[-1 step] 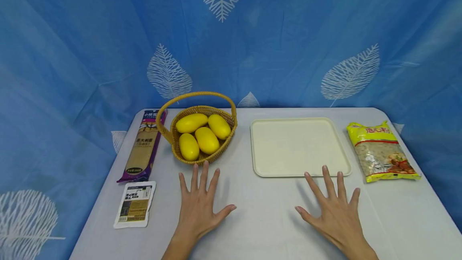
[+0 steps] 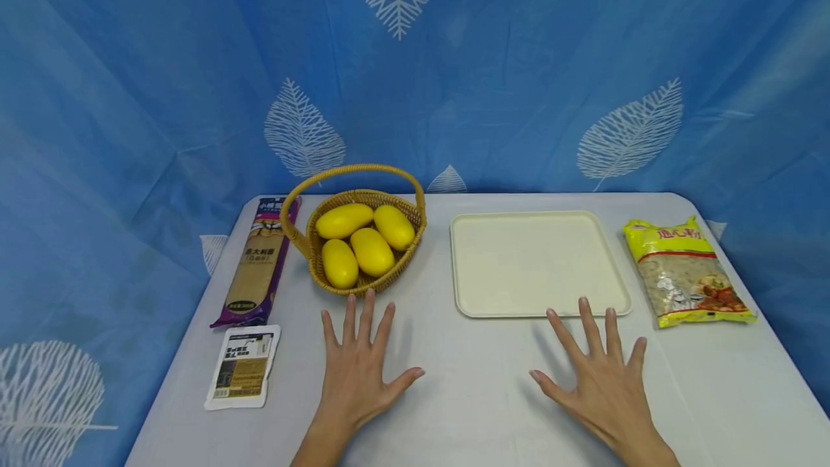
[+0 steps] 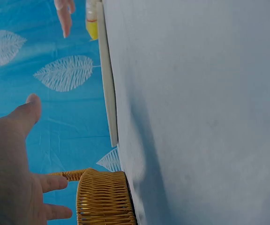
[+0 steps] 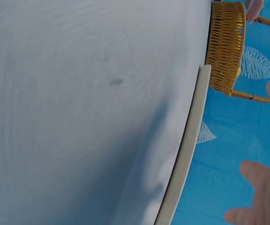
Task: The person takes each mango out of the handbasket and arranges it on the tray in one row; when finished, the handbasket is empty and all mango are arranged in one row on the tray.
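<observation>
My left hand [image 2: 355,373] is held over the table with its fingers spread, holding nothing. Its fingertips reach just in front of a wicker basket [image 2: 403,265] with a tall arched handle. Several smooth yellow mangoes [image 2: 372,252] lie in this basket. Fingers also spread, my right hand [image 2: 606,388] hovers in front of a cream rectangular tray [image 2: 532,265], its fingertips overlapping the near rim in the head view. Both wrist views show the hands raised off the cloth, with shadows below. The wicker basket [image 3: 104,199] appears beyond the left fingers in the left wrist view.
A long purple pack of spaghetti [image 2: 256,265] lies left of the basket, with a small white packet [image 2: 243,367] in front of it. A yellow bag of macaroni [image 2: 687,272] lies right of the tray. Behind the white-covered table [image 2: 467,409] hangs a blue leaf-print curtain [image 2: 506,92].
</observation>
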The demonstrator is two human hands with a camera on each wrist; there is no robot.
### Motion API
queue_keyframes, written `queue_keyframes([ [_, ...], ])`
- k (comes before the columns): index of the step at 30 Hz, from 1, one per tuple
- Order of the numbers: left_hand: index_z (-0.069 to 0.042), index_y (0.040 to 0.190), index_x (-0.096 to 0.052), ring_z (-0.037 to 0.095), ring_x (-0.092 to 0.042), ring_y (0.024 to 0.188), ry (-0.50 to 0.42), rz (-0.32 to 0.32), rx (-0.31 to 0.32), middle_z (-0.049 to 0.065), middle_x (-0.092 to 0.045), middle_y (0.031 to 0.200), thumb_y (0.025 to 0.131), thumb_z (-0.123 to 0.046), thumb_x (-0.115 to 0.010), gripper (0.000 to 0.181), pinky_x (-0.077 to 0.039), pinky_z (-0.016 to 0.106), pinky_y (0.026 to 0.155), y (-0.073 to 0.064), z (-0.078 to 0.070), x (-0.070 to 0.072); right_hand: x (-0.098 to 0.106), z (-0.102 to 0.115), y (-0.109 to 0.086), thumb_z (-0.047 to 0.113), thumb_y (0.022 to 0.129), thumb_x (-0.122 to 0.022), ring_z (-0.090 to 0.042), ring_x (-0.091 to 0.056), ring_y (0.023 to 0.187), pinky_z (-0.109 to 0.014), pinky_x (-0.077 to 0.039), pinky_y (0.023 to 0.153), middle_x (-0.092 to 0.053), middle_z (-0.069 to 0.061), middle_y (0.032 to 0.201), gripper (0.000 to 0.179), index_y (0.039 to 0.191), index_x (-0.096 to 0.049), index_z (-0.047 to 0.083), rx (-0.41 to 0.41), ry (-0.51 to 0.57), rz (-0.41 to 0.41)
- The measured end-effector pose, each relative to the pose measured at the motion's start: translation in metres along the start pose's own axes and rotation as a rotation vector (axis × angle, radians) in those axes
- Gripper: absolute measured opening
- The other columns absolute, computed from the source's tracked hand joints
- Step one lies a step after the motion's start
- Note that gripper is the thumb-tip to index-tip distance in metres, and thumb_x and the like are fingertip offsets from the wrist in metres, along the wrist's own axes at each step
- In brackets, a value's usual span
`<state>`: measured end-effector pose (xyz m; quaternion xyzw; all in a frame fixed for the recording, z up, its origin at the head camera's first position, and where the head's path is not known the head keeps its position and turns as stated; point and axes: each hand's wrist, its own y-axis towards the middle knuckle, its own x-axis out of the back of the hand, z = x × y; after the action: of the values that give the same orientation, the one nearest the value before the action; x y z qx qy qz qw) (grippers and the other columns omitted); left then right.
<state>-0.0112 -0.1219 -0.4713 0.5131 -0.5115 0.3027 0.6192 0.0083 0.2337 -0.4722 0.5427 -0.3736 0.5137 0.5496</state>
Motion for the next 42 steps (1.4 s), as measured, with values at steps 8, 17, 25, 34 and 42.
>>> queue_keyframes([
  [8, -0.018, 0.149, -0.043, 0.043, -0.023, 0.146, 0.013, -0.002, -0.006, 0.017, -0.024, 0.161, 0.079, -0.089, -0.027, 0.101, -0.012, 0.077, 0.108, 0.0, 0.0, 0.001, -0.001, 0.003, -0.002, 0.071, 0.068, -0.071, -0.048, -0.008, 0.148, -0.087, -0.014, 0.095, -0.014, -0.012, 0.164, 0.103, 0.154, -0.024, 0.04, 0.001, 0.002, 0.014],
  [17, -0.017, 0.148, -0.044, 0.043, -0.023, 0.146, 0.017, -0.022, -0.017, 0.017, -0.024, 0.161, 0.08, -0.089, -0.026, 0.101, -0.013, 0.077, 0.108, 0.0, -0.001, 0.001, 0.0, 0.003, -0.001, 0.072, 0.068, -0.07, -0.05, -0.015, 0.146, -0.087, -0.015, 0.095, -0.013, -0.012, 0.164, 0.103, 0.154, -0.025, 0.04, 0.002, -0.009, 0.025],
  [25, -0.016, 0.149, -0.042, 0.043, -0.025, 0.146, 0.002, -0.028, -0.014, 0.018, -0.028, 0.159, 0.081, -0.088, -0.024, 0.101, -0.012, 0.077, 0.108, 0.003, 0.0, 0.005, 0.0, 0.006, 0.001, 0.072, 0.068, -0.07, -0.049, -0.02, 0.145, -0.084, -0.02, 0.097, -0.018, -0.012, 0.164, 0.1, 0.153, -0.028, 0.04, 0.034, -0.003, 0.01],
  [34, -0.012, 0.152, -0.035, 0.045, -0.026, 0.145, -0.168, -0.14, 0.084, 0.019, -0.032, 0.156, 0.083, -0.086, -0.03, 0.102, -0.017, 0.075, 0.109, 0.021, 0.019, 0.019, 0.004, 0.019, 0.024, 0.069, 0.077, -0.065, -0.046, -0.024, 0.145, -0.076, -0.027, 0.1, -0.021, -0.014, 0.162, 0.088, 0.153, -0.032, 0.036, 0.104, 0.106, -0.049],
  [42, -0.009, 0.156, -0.02, 0.042, -0.013, 0.149, -0.448, -0.284, 0.278, 0.019, -0.011, 0.163, 0.083, -0.073, -0.057, 0.104, -0.018, 0.07, 0.112, 0.044, 0.041, 0.011, 0.005, 0.046, 0.059, 0.05, 0.088, -0.066, -0.046, -0.028, 0.143, -0.068, -0.033, 0.104, -0.023, -0.017, 0.161, 0.075, 0.153, -0.034, 0.03, 0.254, 0.309, -0.05],
])
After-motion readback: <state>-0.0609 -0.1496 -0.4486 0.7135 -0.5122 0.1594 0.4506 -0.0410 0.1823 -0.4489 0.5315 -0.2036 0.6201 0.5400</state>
